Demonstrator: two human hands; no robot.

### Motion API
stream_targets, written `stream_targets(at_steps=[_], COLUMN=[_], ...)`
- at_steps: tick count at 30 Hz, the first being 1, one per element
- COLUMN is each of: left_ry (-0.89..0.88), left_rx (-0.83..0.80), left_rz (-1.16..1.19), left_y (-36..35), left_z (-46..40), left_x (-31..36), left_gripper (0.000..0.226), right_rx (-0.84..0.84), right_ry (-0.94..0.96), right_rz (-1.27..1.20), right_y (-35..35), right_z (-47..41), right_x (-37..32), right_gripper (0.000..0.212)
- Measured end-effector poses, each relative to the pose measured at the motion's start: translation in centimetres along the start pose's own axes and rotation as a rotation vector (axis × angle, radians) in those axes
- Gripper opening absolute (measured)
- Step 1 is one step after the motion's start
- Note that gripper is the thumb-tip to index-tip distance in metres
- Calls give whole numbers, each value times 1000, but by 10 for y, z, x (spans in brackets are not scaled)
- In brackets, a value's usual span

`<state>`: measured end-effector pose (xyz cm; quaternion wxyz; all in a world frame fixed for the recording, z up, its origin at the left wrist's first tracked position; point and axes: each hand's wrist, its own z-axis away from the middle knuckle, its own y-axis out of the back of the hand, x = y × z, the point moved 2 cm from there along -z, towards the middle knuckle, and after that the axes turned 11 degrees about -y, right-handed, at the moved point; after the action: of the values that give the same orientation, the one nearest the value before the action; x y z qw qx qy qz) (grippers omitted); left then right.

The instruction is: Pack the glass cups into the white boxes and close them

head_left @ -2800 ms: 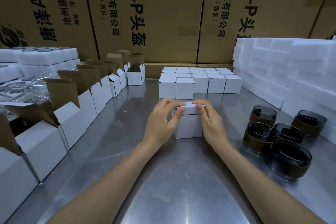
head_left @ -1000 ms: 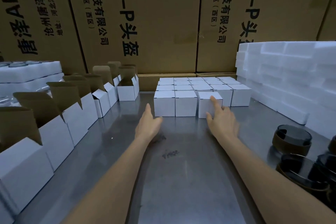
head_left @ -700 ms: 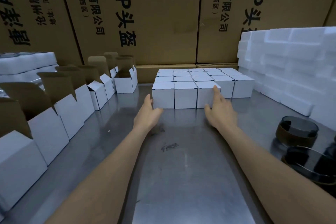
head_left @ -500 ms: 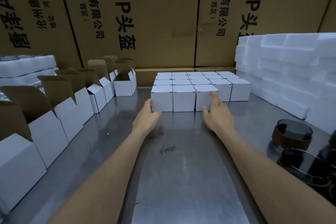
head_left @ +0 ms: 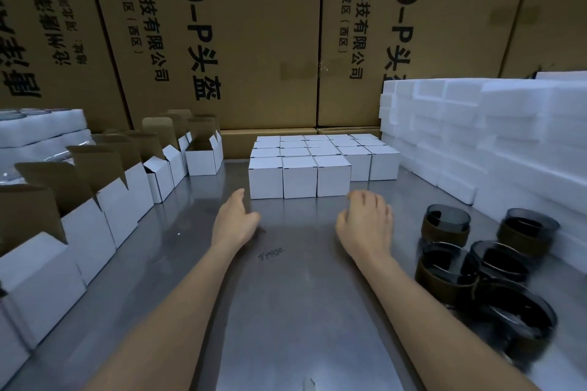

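Steel table (head_left: 286, 311): closed white boxes (head_left: 300, 176) now three abreast in front row, newest added. Left hand (head_left: 235, 222) and right hand (head_left: 365, 225) withdrawn, fingers relaxed, empty. Glass cups (head_left: 476, 260) unpacked at right; open boxes (head_left: 127, 187) left.

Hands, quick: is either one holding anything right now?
Left hand: open, holding nothing, just short of the closed white boxes.
Right hand: open, fingers loosely curled, holding nothing.
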<state>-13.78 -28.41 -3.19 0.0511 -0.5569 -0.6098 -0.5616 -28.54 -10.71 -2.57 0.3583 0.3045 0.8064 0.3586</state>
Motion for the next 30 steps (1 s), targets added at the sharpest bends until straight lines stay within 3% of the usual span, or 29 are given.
stream_targets(at_steps=[6, 9, 13, 18, 23, 30], left_ry=[-194, -358, -397, -465, -517, -496], left_rx=[-32, -20, 24, 52, 32, -23], left_rz=[-312, -455, -459, -450, -390, -285], left_y=[8, 7, 11, 16, 17, 16], left_z=[40, 60, 78, 94, 102, 101], left_x=[16, 28, 34, 37, 42, 43], left_gripper=[49, 41, 35, 32, 33, 38], right_rx=[56, -73, -285, -454, -426, -317], right_ry=[59, -55, -292, -392, -266, 169], right_rz=[65, 183, 340, 406, 331, 153], right_y=[36, 54, 76, 81, 77, 63], right_z=[27, 20, -4, -10, -4, 34], right_x=[1, -3, 10, 34, 13, -47], right_gripper=[32, 38, 51, 51, 44, 38])
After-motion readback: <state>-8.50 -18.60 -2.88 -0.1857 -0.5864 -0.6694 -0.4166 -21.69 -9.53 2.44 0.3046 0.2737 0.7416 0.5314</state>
